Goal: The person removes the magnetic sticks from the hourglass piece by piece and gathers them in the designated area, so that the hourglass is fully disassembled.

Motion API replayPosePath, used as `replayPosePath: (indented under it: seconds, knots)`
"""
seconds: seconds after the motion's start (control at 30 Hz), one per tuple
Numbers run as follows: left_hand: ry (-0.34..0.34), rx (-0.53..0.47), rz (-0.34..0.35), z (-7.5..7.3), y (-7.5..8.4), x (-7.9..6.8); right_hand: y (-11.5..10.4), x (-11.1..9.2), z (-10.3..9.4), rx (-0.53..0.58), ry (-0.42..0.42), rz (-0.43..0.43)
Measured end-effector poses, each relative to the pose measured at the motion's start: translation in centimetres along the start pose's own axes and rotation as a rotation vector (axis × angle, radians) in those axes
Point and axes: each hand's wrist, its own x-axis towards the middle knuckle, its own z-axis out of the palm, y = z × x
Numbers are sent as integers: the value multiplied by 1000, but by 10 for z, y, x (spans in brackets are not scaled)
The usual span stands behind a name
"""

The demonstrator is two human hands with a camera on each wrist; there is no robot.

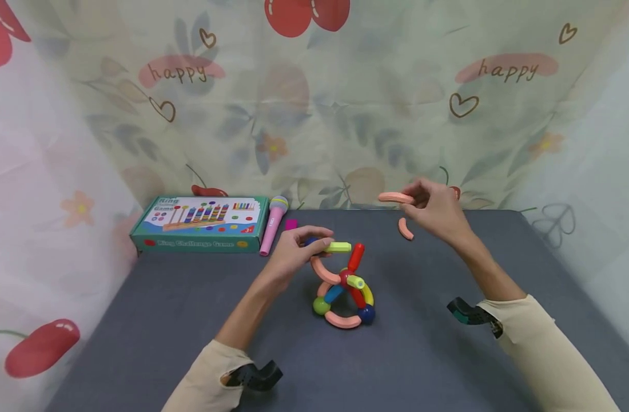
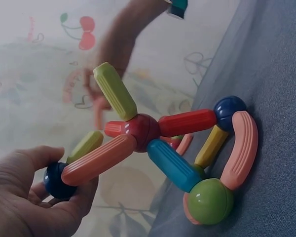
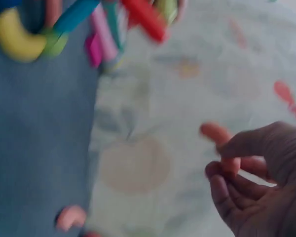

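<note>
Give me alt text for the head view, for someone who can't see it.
A person's left hand grips one end of a colourful rod-and-ball toy structure on a dark table; the right hand holds up a curved pink piece. A similar piece lies on the table. At back left are a Ring Challenge Game box and a toy microphone.

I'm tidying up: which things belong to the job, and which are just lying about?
Likely the job:
colourful structure, gripped by left hand
held curved piece in right hand
loose curved piece

Lying about:
game box
toy microphone
magenta object
</note>
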Motion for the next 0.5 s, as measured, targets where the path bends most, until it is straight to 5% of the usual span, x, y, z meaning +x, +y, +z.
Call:
replayPosePath:
  seconds: [0.2, 0.5]
  knots:
    - [-9, -14, 0, -2, 0, -2, 57, -11, -1, -214, -27, 163]
    - [-14, -8, 7, -1, 0, -1, 135, -21, 28, -240, -56, 247]
